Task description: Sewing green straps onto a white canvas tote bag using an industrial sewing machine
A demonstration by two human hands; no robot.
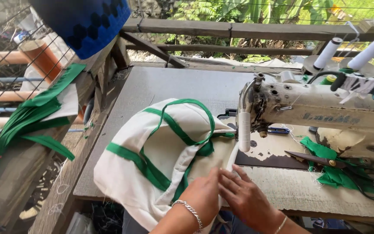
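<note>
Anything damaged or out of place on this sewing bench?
Yes. The sewing machine bed has paint flaked off in patches near the needle. Scissors lie on loose green scraps at the right. Both hands, left and right, press the white-and-green cloth flat.

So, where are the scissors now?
In the head view, the scissors lie right of the hands, on green fabric scraps below the sewing machine.

A worn grey surface (174,86) stands in daylight on an open-sided porch. A weathered wooden railing (256,31) runs along the back, with green foliage (221,11) beyond it. Wire mesh (5,52) closes the left side (an orange pipe (40,54) shows behind it).
</note>
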